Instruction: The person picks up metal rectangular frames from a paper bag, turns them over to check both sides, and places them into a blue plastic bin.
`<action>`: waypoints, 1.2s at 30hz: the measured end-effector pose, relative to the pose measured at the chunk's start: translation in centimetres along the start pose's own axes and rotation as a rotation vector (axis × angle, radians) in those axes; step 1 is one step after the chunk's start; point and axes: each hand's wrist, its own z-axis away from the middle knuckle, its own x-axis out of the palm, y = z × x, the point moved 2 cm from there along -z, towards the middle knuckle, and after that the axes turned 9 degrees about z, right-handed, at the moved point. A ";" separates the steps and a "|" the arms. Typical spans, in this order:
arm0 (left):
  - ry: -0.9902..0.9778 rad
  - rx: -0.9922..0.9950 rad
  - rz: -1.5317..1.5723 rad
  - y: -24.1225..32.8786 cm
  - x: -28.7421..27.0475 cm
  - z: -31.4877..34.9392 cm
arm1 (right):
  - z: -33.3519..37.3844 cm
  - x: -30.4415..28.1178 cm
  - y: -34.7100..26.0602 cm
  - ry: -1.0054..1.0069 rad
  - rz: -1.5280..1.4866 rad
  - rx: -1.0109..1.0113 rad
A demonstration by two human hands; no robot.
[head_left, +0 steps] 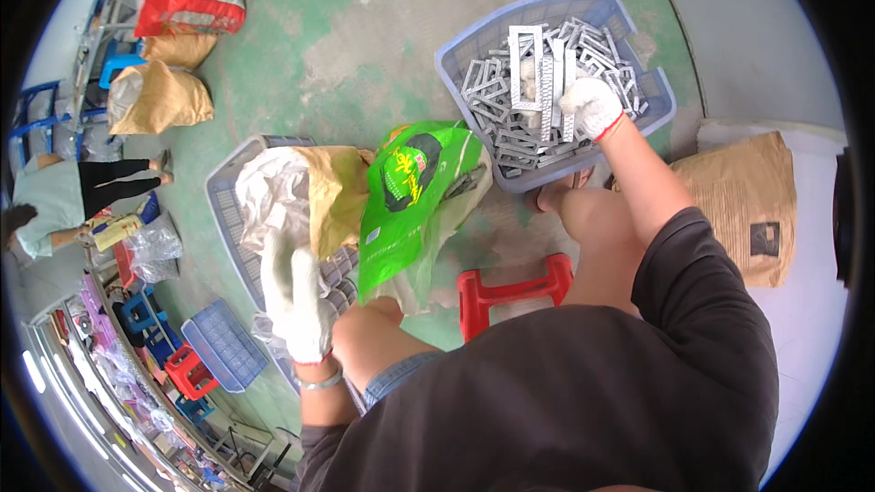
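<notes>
My right hand [594, 109], in a white knit glove, is closed on a few grey rectangular frames [547, 96], raised over the right basket. Many more such grey frames [524, 148] lie heaped in that blue-grey plastic basket [460, 68]. My left hand [299, 305], gloved too, lies at the left basket [228, 219] with its fingers stretched and partly apart. Beside its fingertips is a brown paper sack [335, 196] with a crumpled white lining [273, 184]. A green plastic bag [410, 187] leans between the two baskets, with some grey pieces showing at its right side.
Between my legs stands a red stool [515, 290]. A flat brown paper sack [743, 205] lies on the right. At far left are another person [59, 196], paper and red sacks [159, 100], an empty blue basket [223, 344] and loaded shelves.
</notes>
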 end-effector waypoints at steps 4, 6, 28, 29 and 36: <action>-0.267 0.364 -0.160 7.3 2.6 0.6 | 3.6 8.8 -0.7 -0.216 -0.155 -0.113; -0.409 0.634 -0.299 9.2 4.0 1.2 | 4.2 12.2 0.2 -0.341 -0.225 -0.133; -0.484 -0.136 1.415 13.9 0.5 12.3 | 17.7 29.2 2.6 -0.550 -0.157 -0.171; -0.484 -0.136 1.431 13.9 0.3 12.5 | 17.8 29.7 2.4 -0.549 -0.137 -0.181; -0.415 -0.212 1.541 13.8 0.5 14.0 | 18.8 31.4 1.9 -0.516 -0.024 -0.218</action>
